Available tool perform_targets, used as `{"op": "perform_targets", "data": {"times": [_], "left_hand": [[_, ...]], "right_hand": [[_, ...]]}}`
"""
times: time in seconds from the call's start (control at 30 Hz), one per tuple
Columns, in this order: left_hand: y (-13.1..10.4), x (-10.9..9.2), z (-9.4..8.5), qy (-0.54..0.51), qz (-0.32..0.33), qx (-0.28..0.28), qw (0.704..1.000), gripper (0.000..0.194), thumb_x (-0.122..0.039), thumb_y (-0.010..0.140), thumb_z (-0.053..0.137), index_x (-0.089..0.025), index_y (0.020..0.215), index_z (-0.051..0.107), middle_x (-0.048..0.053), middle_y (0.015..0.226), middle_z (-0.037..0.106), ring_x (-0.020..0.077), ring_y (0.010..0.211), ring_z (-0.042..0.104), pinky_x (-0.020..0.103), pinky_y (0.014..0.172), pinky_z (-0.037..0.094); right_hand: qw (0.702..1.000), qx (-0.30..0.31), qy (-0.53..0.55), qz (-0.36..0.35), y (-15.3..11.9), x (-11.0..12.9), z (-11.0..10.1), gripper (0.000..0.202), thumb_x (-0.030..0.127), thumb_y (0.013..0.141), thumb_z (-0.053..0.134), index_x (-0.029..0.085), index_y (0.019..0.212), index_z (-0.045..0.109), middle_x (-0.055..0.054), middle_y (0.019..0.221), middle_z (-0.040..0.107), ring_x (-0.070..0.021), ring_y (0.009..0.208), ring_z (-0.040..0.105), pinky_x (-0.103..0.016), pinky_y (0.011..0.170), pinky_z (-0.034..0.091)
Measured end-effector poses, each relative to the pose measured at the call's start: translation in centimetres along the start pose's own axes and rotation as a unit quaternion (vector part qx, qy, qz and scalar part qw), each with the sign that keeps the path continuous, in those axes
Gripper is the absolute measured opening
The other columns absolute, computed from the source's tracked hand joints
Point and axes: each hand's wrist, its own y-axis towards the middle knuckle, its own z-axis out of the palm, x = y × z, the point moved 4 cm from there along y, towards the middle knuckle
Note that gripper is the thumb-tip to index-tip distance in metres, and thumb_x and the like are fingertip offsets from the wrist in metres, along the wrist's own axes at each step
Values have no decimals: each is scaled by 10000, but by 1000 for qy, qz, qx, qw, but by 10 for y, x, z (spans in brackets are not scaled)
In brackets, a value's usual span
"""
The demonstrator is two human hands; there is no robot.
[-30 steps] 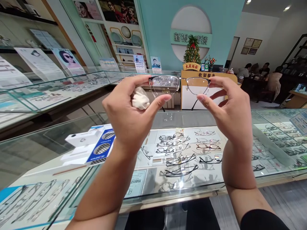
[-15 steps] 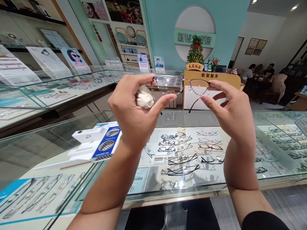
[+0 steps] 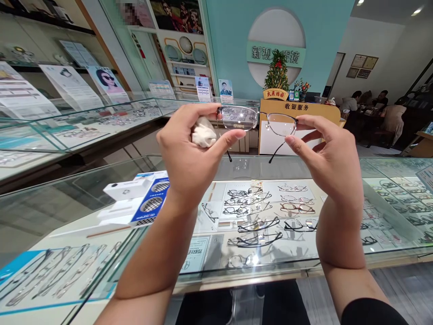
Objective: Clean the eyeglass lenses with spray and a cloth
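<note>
A pair of eyeglasses (image 3: 260, 113) with a dark upper rim and clear lenses is held up in front of me, above the glass counter. My left hand (image 3: 192, 153) pinches its left end between thumb and index finger. A crumpled white cloth (image 3: 203, 132) is tucked in that same palm. On the other side, my right hand (image 3: 328, 153) grips the right end of the frame between thumb and fingers. Both temples hang unfolded, with their dark tips showing below the lenses.
Beneath my hands runs a glass display case (image 3: 270, 266) with rows of eyeglasses inside. White and blue boxes (image 3: 145, 198) sit to the left. Farther off stand a wooden cashier desk (image 3: 301, 108) with a potted plant (image 3: 276, 72), and people (image 3: 382, 99) seated at the right.
The glasses have tilted slightly, and more of the left temple tip shows below the left thumb. My left hand has shifted slightly right. Both hands keep their hold.
</note>
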Motion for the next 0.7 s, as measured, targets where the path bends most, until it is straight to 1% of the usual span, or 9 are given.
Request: {"op": "perform_targets", "data": {"times": [0.13,0.3,0.43,0.57,0.7], "left_hand": [[2,4,0,-18,1,7,1000,557,-752,838,762,-289,1147,744,34,1034,791,280,1006,744,499,873,653],[3,8,1,-40,-23,18,999,580,-748,824,779,-263,1140,753,42,1048,794,279,1012,749,491,875,648],[3,10,2,-70,-53,11,996,578,-737,758,842,-302,1130,766,20,1057,799,301,1043,741,504,900,639],[4,13,3,-82,-74,22,994,527,-662,724,905,-344,1124,771,4,1079,797,324,1084,733,520,923,616],[2,16,5,-84,-66,30,994,508,-639,776,873,-345,1175,760,19,1120,781,345,1150,719,548,950,590]], "right_hand": [[1000,-7,2,-8,-1,1,-1,385,474,979,671,235,1275,728,-121,1232,797,-278,974,778,-474,872,652],[1000,-14,-7,-12,-1,2,-1,363,453,975,681,230,1258,730,-114,1213,801,-258,931,779,-412,765,654],[1000,-17,-8,-3,-1,2,-2,338,400,958,717,219,1243,730,-106,1209,799,-252,886,781,-403,701,649],[1000,-11,-9,1,-1,2,-1,319,445,989,684,257,1243,730,-104,1227,793,-268,907,786,-433,745,661],[1000,-10,-2,6,-1,2,-1,339,481,993,674,273,1255,728,-106,1231,788,-283,914,785,-475,791,668]]}}
